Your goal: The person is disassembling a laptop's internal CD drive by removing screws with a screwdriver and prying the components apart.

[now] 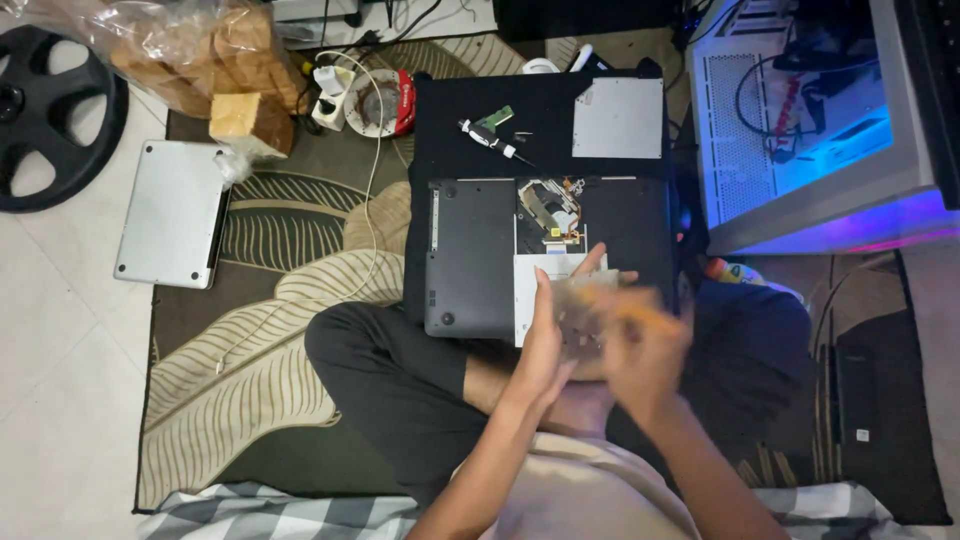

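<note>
The person wears dark trousers [400, 385] and a pale beige top [590, 490]. Both forearms are bare, without sleeves. The hands [600, 335] wear no gloves.

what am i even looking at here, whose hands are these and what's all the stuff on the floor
This is one picture from a camera on a person's head, looking down at their lap. They sit cross-legged on a leaf-patterned rug. Their left hand and right hand meet around something small and pale, too blurred to identify. In front lies an upturned dark laptop with an opened panel, a screwdriver on a black mat, and a closed silver laptop to the side.
</note>
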